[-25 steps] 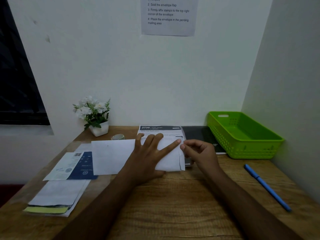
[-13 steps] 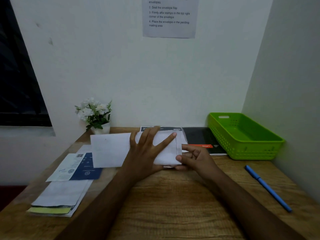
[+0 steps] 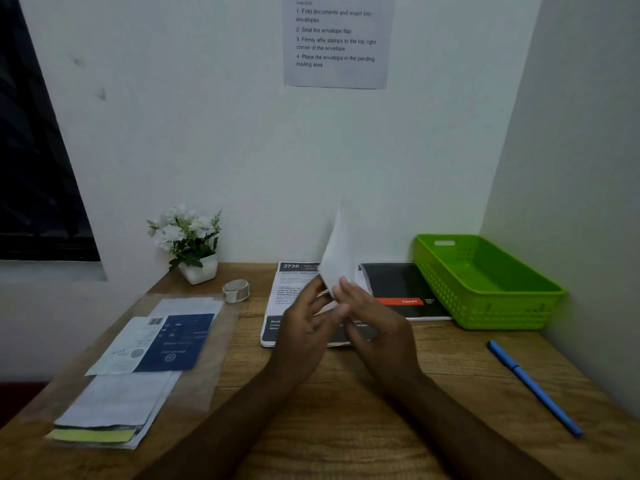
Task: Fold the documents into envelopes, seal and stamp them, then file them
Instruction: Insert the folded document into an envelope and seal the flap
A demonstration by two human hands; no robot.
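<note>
A white envelope (image 3: 338, 258) stands on edge above the desk, blurred by motion. My left hand (image 3: 304, 323) and my right hand (image 3: 374, 320) both grip its lower end, fingers closed around it. Under my hands lies a printed sheet headed 2720 (image 3: 294, 289). A pile of papers and envelopes (image 3: 114, 407) with a blue-and-white leaflet (image 3: 166, 341) on top sits at the left of the desk. A small roll of stamps or tape (image 3: 236, 290) lies near the back.
A green plastic basket (image 3: 485, 282) stands at the back right against the side wall. Beside it lies a black notebook (image 3: 398, 289). A blue pen (image 3: 533, 386) rests on the right. A white flower pot (image 3: 194, 247) stands at the back left. An instruction sheet (image 3: 337, 39) hangs on the wall.
The envelope lay flat under my left hand with my right hand at its right end. Both hands have now lifted it off the desk and turned it upright, edge on.
</note>
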